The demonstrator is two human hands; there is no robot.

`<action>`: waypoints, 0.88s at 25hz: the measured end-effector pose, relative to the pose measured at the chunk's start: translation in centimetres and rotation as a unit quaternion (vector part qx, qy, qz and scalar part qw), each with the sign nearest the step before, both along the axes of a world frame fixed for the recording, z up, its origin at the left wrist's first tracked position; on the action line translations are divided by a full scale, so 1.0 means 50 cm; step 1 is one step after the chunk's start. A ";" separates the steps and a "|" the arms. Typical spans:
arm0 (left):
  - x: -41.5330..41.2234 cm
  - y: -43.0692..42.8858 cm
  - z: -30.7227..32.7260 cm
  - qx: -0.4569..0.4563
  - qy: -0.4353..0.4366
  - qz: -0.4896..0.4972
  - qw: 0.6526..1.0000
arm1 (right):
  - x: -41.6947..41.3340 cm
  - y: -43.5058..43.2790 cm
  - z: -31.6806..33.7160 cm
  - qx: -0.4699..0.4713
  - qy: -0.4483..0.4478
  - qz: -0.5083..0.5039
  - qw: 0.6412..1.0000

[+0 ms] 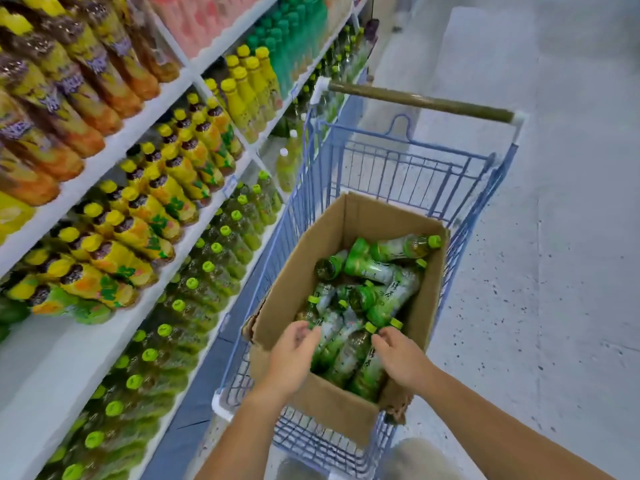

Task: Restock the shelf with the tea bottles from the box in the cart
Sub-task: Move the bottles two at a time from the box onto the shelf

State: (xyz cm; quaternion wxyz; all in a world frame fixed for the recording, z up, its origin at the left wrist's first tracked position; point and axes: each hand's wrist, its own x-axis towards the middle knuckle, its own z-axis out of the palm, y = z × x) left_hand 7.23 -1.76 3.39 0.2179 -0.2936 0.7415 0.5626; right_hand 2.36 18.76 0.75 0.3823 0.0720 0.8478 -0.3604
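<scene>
Looking down at a pile of tea bottles (349, 351) lying on their sides in a brown box (301, 271). Seeing the box sitting in a blue cart (415, 161), right beside the shelf (45, 368). Spotting rows of green-capped bottles (207, 268) of the same kind already standing on that shelf.

Guessing each bottle to be full, so a bit heavy, but fine for 1 hand. Expecting hard plastic, giving only a little when squeezed. Expecting a smooth, shiny wrap too, maybe slipping in a loose grip. Not fearing a break from a small bump, but maybe some rolling away. Thinking of taking hold round the fat middle, or at the thin neck just under the green cap (370, 327), 1 bottle for each hand.

Reaching into the near end of the box with 2 bare hands. Holding the left hand (294, 344) over the bottles on the left side, fingers (310, 332) bent loosely and a little apart. Holding the right hand (401, 358) on the other side, fingers bent loosely too, tips just beside a green cap. Not wrapping round any bottle yet, by the look of it. Not being able to tell about touching.
</scene>
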 end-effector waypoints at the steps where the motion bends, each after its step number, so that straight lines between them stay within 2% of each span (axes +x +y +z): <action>1: -0.019 0.003 -0.016 -0.006 -0.014 -0.020 1.000 | -0.008 0.001 -0.016 0.010 -0.012 -0.016 1.000; 6: -0.131 -0.008 -0.113 -0.104 -0.116 -0.151 0.976 | -0.036 -0.006 -0.127 0.018 -0.126 -0.105 0.986; 9: -0.190 -0.009 -0.170 -0.174 -0.180 -0.239 0.938 | -0.039 -0.021 -0.196 0.031 -0.162 -0.175 0.971; 11: -0.217 -0.006 -0.212 -0.186 -0.226 -0.304 0.907 | -0.036 -0.036 -0.241 0.048 -0.168 -0.254 0.951; 13: -0.232 -0.005 -0.256 -0.196 -0.264 -0.355 0.875 | -0.030 -0.055 -0.271 0.024 -0.184 -0.331 0.925; 15: -0.241 -0.009 -0.308 -0.210 -0.282 -0.394 0.849 | -0.022 -0.076 -0.297 0.008 -0.218 -0.380 0.899; 18: -0.251 -0.011 -0.360 -0.232 -0.289 -0.429 0.824 | -0.022 -0.105 -0.319 0.039 -0.254 -0.419 0.871; 20: -0.257 -0.011 -0.388 -0.236 -0.288 -0.433 0.821 | -0.029 -0.119 -0.337 0.082 -0.255 -0.448 0.853; 22: -0.258 -0.012 -0.415 -0.244 -0.282 -0.431 0.822 | -0.033 -0.117 -0.361 0.129 -0.241 -0.448 0.851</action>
